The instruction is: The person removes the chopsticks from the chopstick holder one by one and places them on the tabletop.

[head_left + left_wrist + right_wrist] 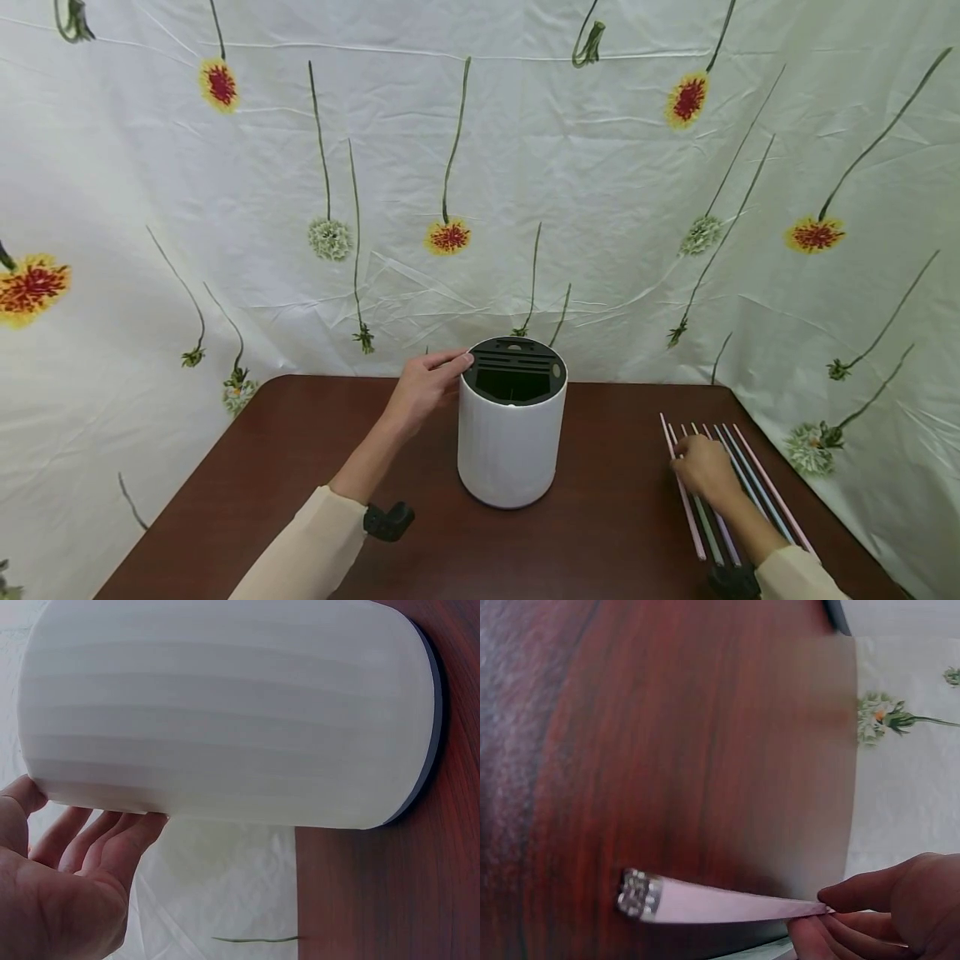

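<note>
A white round container (510,446) with a black slotted lid (516,369) stands in the middle of the dark brown table (300,450). My left hand (423,387) rests against its upper left rim, fingers nearly straight. In the left wrist view the fingers (112,836) and thumb lie against the container's white wall (232,712). At the right, several coloured straws (757,492) lie side by side. My right hand (701,467) is on them. The right wrist view shows this hand (885,915) pinching a pink straw (720,904) between thumb and fingertip, low over the table.
A white cloth printed with flowers (525,183) hangs close behind the table and round both sides. The table's far edge runs just behind the container, and its right edge (817,508) lies just past the straws. A black wrist camera (388,521) sits on each forearm.
</note>
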`<state>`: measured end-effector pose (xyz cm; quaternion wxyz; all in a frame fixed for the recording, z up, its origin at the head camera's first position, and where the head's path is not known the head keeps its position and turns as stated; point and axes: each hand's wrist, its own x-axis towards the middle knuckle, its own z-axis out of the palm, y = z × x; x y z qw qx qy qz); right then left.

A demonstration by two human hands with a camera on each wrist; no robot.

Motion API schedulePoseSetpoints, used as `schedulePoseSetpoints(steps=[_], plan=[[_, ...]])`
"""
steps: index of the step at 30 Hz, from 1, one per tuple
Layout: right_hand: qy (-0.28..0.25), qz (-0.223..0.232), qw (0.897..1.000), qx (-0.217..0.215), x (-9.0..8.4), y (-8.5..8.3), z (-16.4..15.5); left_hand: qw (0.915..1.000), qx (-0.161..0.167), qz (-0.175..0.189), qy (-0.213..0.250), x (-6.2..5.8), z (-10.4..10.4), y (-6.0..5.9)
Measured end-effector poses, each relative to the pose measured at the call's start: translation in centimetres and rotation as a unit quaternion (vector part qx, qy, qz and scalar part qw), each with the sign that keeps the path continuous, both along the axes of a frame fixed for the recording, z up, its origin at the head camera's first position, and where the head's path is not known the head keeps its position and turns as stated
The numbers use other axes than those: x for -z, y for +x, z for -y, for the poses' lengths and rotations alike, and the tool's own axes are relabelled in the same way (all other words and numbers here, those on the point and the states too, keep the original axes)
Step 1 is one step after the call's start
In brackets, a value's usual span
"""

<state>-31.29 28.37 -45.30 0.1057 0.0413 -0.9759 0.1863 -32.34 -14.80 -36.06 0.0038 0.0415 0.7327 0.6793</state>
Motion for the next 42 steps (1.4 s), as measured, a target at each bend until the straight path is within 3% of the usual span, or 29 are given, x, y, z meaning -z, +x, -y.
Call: schedulePoseSetpoints(steps=[12, 24, 28, 34, 42], plan=[[-0.038, 0.069, 0.997, 0.026, 0.5, 0.7, 0.1, 1.0000, 0.003, 0.003, 0.002, 0.1, -0.2, 0.0], [-0.042, 0.075, 0.996, 0.030, 0.4, 1.3, 0.0, 0.9999, 0.002, 0.008, -0.006, -0.1, -0.5, -0.1], [-0.034, 0.060, 0.997, 0.023, 0.3, 1.4, -0.1, 0.9995, 0.005, 0.017, -0.025, -0.3, -0.4, 0.0], [0.003, -0.015, 1.000, 0.004, -0.3, 1.2, -0.1, 0.9979, 0.026, 0.043, -0.041, -1.4, -0.1, 0.4], [0.013, -0.034, 0.999, -0.015, -2.2, 1.2, 0.9, 0.9944, 0.032, 0.066, -0.076, -2.8, 0.9, 0.7]])
